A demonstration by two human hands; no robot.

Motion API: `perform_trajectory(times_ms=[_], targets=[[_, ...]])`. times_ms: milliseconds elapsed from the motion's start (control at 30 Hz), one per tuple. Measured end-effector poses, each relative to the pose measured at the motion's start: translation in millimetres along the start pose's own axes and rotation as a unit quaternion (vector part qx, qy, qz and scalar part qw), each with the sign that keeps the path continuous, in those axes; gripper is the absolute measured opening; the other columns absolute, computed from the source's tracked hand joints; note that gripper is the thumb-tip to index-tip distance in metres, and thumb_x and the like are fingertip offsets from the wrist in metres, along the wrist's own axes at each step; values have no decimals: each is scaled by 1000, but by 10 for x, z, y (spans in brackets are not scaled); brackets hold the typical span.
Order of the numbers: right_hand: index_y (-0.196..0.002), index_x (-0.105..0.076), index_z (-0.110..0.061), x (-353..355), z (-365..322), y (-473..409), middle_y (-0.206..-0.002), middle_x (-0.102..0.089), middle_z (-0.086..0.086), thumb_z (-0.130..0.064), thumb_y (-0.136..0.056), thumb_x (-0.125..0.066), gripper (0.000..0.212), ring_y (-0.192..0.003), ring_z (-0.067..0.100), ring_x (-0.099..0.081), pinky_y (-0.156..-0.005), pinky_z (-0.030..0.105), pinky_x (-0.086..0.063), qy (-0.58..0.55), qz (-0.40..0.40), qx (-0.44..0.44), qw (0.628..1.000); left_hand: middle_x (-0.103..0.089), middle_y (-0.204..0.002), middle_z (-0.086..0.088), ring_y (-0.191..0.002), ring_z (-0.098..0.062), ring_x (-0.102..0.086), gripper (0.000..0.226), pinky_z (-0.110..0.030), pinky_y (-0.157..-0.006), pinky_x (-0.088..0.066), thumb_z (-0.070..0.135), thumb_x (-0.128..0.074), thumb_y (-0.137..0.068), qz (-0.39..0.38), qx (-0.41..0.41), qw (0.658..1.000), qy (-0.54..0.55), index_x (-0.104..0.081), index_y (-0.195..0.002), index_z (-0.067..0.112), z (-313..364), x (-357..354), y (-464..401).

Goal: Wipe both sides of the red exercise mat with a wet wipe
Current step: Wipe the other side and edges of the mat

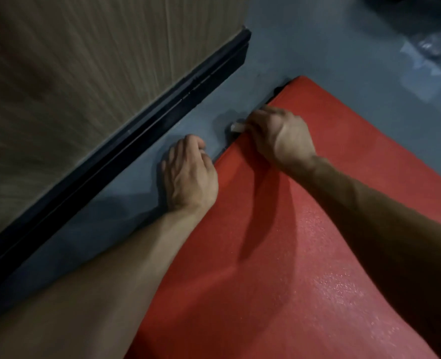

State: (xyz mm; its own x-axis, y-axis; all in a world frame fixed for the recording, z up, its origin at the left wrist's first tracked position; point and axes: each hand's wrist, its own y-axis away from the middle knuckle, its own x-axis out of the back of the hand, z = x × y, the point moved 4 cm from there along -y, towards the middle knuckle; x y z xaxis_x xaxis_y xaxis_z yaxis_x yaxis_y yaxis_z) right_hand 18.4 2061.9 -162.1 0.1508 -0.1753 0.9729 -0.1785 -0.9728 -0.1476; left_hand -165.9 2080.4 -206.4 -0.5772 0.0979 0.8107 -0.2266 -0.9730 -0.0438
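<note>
Lying flat on the grey floor (317, 47), the red exercise mat (317, 255) is looking thin, soft and floppy, best lifted along its left edge, where the right hand (279, 136) is curling around a wet wipe (236, 127) and the left hand (188, 174) is resting spread and empty.

A single wide-angle camera, worn on the person's head, looks steeply down and forward from close above the grey-blue painted floor (141, 182). It faces a beige wood-grain wall panel with a black baseboard strip (126, 141) that runs from 7 o'clock up to 12 o'clock, while the textured red foam exercise mat (317, 255) fills the frame from 5 o'clock toward the centre. Both bare forearms enter from the bottom edge, and no second view exists to share the scene.
</note>
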Motion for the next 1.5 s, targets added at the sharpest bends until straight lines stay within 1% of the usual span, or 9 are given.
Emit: perform_trajectory(times_ms=[67,200,300,500,667,833,1033,1267,1500], targets=[[-88,-65,-18,-22,40,-26,-88,-68,6,-43,-95,-43,34,-81,36,-66,-62,43,-50,-37,-18,-15,999,-67,-111,-3,-111,-26,-59,22,-42,-94,-40,19,-47,-92,-2,5,1000,-25,-60,-110,21,31,-10,5],[-89,-62,-22,-31,-457,290,-81,-68,0,-37,-93,-41,26,-71,29,-65,-57,37,-49,-128,-112,116,979,-66,-113,-3,-113,-27,-59,32,-44,-94,-41,20,-41,-86,-7,-2,999,-53,-59,-113,23,65,-17,-1],[-95,-61,-27,-53,-339,148,-81,-70,-2,-36,-90,-46,18,-71,29,-66,-58,31,-45,-82,-144,149,975,-64,-117,-3,-115,-27,-58,39,-45,-95,-41,25,-34,-86,-21,6,998,-63,-57,-117,25,74,-22,-7],[-91,-65,-17,60,633,-626,-86,-71,16,-48,-82,-41,40,-81,42,-68,-66,40,-52,18,-74,-91,993,-64,-119,-2,-112,-26,-57,44,-44,-92,-38,28,-32,-88,-21,3,998,-59,-57,-123,25,106,-32,-23],[-92,-59,-18,-56,-106,-73,-82,-69,11,-35,-93,-51,19,-75,39,-67,-63,42,-51,-41,-151,57,986,-62,-121,-4,-115,-28,-56,47,-46,-95,-38,29,-30,-87,-38,8,996,-79,-56,-126,26,85,-35,-23],[-92,-60,-20,-77,97,-144,-79,-69,2,-34,-94,-46,20,-74,31,-66,-76,40,-45,-1,-108,129,986,-62,-121,-4,-113,-29,-56,47,-47,-94,-38,29,-31,-87,-36,2,996,-79,-56,-126,26,91,-35,-21],[-93,-64,-15,114,1118,-790,-84,-73,16,-52,-83,-27,54,-84,41,-67,-76,42,-50,25,-59,-121,991,-62,-118,-5,-111,-30,-57,43,-48,-93,-38,26,-33,-87,-37,2,996,-81,-56,-124,25,114,-55,-32],[-93,-63,-19,57,585,-415,-85,-72,10,-48,-89,-35,41,-83,37,-67,-72,41,-46,-2,-96,38,995,-63,-115,-7,-106,-32,-58,45,-52,-90,-40,27,-34,-86,-34,3,996,-86,-58,-124,24,123,-52,-47],[-115,-65,-7,70,1680,-911,-116,-64,26,-39,-92,-65,39,-106,45,-63,-87,46,-53,50,-160,-260,951,-61,-119,-9,-109,-33,-56,46,-49,-94,-37,28,-31,-87,-46,13,995,-82,-55,-126,24,111,-79,-63]])
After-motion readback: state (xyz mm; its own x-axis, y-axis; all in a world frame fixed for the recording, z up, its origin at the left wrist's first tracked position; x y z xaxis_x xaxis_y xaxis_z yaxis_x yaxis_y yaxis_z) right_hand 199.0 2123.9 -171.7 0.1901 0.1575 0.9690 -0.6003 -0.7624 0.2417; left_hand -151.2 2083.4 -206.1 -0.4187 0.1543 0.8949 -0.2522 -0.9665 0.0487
